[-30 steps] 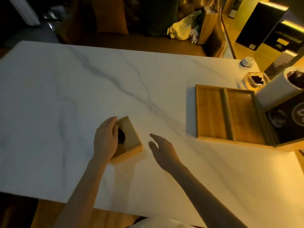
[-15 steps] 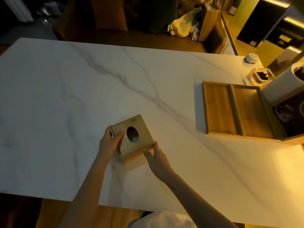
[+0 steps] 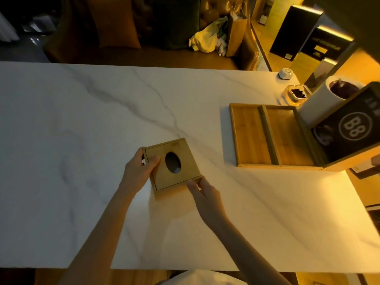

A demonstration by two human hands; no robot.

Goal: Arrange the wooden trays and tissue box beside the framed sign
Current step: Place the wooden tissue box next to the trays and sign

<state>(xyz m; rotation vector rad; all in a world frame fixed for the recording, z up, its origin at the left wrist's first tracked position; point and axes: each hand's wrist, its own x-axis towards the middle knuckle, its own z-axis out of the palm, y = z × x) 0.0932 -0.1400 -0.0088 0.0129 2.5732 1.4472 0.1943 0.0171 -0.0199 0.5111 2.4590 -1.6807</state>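
Observation:
A square wooden tissue box (image 3: pixel 181 151) with an oval hole in its lid sits on the white marble table (image 3: pixel 82 120), near the middle front. My left hand (image 3: pixel 139 167) grips its left side, thumb on the lid. My right hand (image 3: pixel 203 190) holds its near right corner. Two shallow wooden trays lie side by side at the right, one (image 3: pixel 248 133) on the left and one (image 3: pixel 287 134) against the framed sign (image 3: pixel 349 128), a dark board marked "B8" in a wooden frame.
A white cylinder (image 3: pixel 322 103) leans behind the sign. A glass ashtray (image 3: pixel 296 94) and a small white puck (image 3: pixel 285 73) sit at the far right corner. A sofa with bags runs beyond the table's far edge.
My left hand slid from covering the lid to the box's left side. My right hand came onto the near right corner. The box now sits further right, toward the trays.

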